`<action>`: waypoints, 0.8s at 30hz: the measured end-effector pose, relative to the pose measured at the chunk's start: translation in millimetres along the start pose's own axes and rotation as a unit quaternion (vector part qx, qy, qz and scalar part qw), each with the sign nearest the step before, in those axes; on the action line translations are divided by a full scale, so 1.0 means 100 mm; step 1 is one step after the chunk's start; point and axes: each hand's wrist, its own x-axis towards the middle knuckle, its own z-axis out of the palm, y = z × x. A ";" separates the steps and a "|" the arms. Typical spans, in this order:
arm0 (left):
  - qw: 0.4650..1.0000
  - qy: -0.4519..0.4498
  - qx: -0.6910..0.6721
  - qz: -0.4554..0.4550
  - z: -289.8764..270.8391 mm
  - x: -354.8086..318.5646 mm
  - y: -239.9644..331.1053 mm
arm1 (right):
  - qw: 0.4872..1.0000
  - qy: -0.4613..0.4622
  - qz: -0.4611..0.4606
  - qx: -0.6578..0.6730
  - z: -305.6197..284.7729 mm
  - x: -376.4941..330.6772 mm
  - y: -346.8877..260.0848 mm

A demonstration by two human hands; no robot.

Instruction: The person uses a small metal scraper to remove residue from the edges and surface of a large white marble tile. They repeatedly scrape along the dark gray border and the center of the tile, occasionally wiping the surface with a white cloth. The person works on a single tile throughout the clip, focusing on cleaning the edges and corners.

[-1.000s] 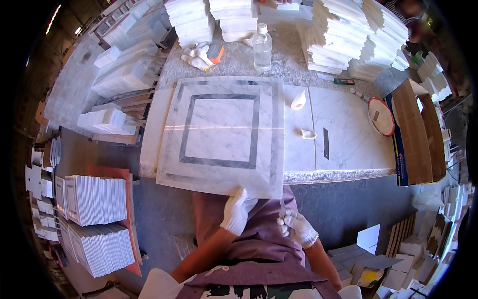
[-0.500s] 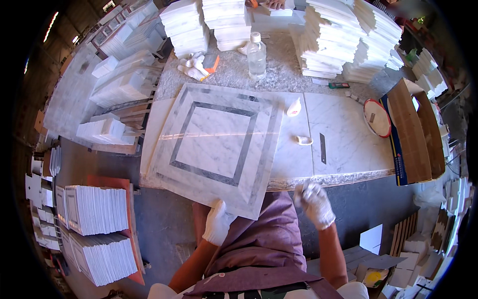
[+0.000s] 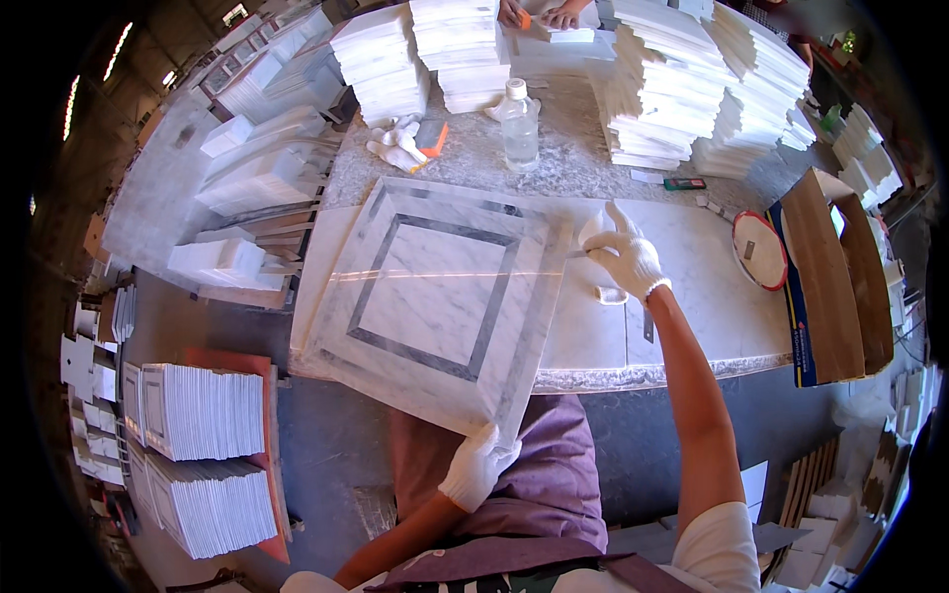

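Observation:
A square marble tile point(image 3: 431, 294) with a dark inlaid frame lies at an angle on the table, its near corner jutting past the front edge. My left hand point(image 3: 478, 468), in a white knit glove, grips that near corner. My right hand point(image 3: 625, 255), also gloved, is raised just beyond the tile's right edge, thumb and fingers pinched around a small thin thing too fine to name. A small white bottle point(image 3: 596, 225) is partly covered by its fingers. Below the hand are a small white roll point(image 3: 610, 296) and a dark metal strip point(image 3: 647, 325), partly hidden by my wrist.
A clear bottle point(image 3: 520, 133) stands behind the tile, beside a crumpled glove point(image 3: 397, 144) and an orange-grey block point(image 3: 432, 137). Tall stacks of white slabs point(image 3: 664, 89) line the back, where another person's hands point(image 3: 563, 14) work. A cardboard box point(image 3: 830, 277) and round dish point(image 3: 759, 251) stand right.
My right hand has gone from the table's front edge up and forward to the small white bottle. My left hand has slid rightward along the tile's near edge to its corner.

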 end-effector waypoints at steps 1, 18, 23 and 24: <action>1.000 0.003 -0.003 -0.007 0.10 -0.03 0.01 | 1.000 0.002 -0.010 -0.001 0.02 0.05 0.01; 0.977 0.039 0.210 0.002 -1.02 -0.69 1.43 | 0.948 0.101 0.078 0.290 -0.05 -2.16 -0.32; 0.948 0.185 0.238 0.108 -1.23 -0.60 1.77 | 0.946 0.067 0.098 0.301 0.19 -2.59 -0.67; 0.947 0.182 0.236 0.119 -1.30 -0.57 1.81 | 0.943 0.055 0.109 0.310 0.24 -2.64 -0.72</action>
